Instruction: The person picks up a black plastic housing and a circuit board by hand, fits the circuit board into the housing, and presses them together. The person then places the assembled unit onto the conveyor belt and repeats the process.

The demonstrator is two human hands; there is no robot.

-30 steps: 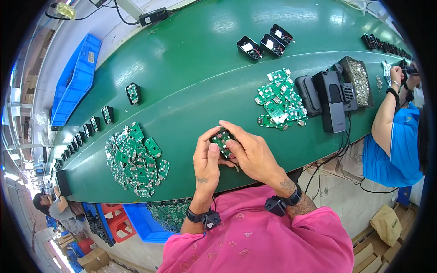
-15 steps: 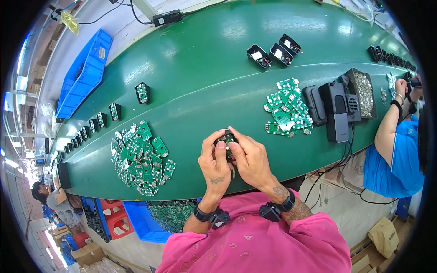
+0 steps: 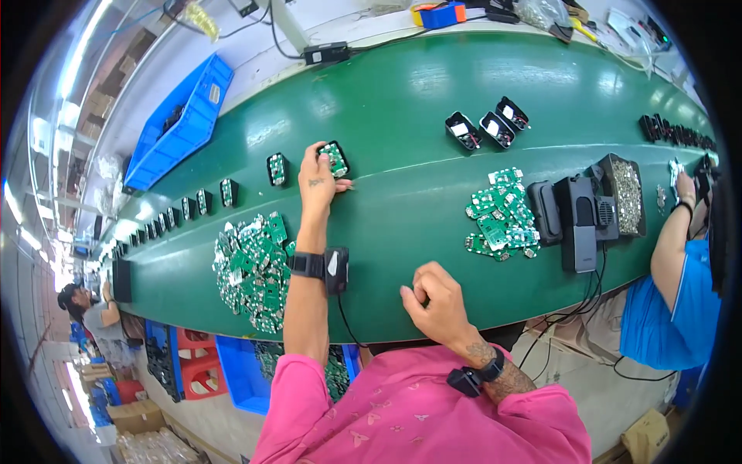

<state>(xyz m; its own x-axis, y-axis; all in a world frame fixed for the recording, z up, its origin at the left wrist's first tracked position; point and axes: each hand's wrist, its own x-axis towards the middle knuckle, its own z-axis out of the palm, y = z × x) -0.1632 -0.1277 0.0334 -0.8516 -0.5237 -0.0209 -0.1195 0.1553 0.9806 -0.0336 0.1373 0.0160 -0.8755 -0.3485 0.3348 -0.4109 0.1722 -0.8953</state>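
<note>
We see the left hand (image 3: 318, 174) extended forward, gripping a board-filled black casing (image 3: 336, 159) mid-bench; the right hand (image 3: 438, 304) curls loosely near the front edge of the green bench (image 3: 394, 232), whose surface stretches between casing and right-side board pile (image 3: 502, 216).

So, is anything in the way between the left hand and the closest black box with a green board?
Nope, nothing I can see. The left hand is right up against that black box. The next black box stands left of the hand, not in between.
</note>
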